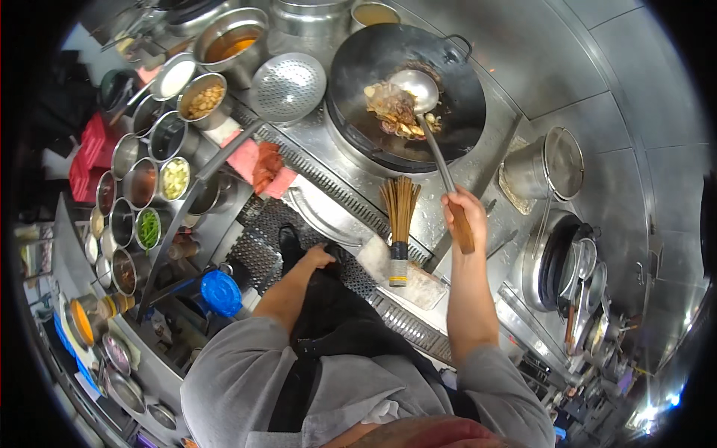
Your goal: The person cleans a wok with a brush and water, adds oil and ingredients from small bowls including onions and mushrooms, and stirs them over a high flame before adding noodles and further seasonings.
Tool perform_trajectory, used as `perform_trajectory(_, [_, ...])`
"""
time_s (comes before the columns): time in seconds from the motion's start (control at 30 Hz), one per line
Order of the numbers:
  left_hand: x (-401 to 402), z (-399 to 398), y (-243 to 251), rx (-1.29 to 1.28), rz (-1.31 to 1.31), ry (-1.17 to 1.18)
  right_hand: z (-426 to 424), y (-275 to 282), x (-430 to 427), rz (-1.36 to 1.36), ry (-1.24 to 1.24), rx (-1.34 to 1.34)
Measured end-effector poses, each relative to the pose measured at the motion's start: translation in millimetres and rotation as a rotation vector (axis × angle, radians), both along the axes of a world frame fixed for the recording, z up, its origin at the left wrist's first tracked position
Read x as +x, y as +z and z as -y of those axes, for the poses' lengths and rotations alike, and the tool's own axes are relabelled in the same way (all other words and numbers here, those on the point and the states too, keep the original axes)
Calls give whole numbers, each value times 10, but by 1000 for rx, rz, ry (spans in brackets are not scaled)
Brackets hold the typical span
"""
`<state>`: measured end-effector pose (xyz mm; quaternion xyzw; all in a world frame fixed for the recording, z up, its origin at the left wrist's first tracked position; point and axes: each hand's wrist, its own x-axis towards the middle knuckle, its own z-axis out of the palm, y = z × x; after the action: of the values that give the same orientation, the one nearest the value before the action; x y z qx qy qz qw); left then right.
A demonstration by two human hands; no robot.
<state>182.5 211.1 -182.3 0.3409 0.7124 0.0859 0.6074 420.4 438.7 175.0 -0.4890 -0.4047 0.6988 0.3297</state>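
My right hand grips the wooden end of a long-handled steel ladle. The ladle's bowl rests among stir-fried food in a large dark wok, with pale slices and browned pieces. Away from the stove edge, my left hand hangs low over the dark floor mat, and I see nothing in it. Its fingers are too small and partly turned away to make out. Between my hands, a bamboo wok brush lies bristles toward the wok, across the stove's front edge.
Left of the wok, a perforated skimmer sits near a pot of orange oil. Several steel containers of ingredients, including cut greens, fill the left counter. A red cloth lies by the drain grate. A strainer-topped pot stands right.
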Motion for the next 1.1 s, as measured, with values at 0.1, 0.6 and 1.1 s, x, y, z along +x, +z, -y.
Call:
perform_trajectory(0.1, [-814,186,381,-3,-78,186,233,-12,-318,-56,-62,-41])
perform_trajectory(0.6, [-841,3629,223,52,-722,296,-227,-390,40,453,269,238])
perform_trajectory(1.1, [1163,6136,2564,625,-608,2378,455,-848,-251,1244,570,751])
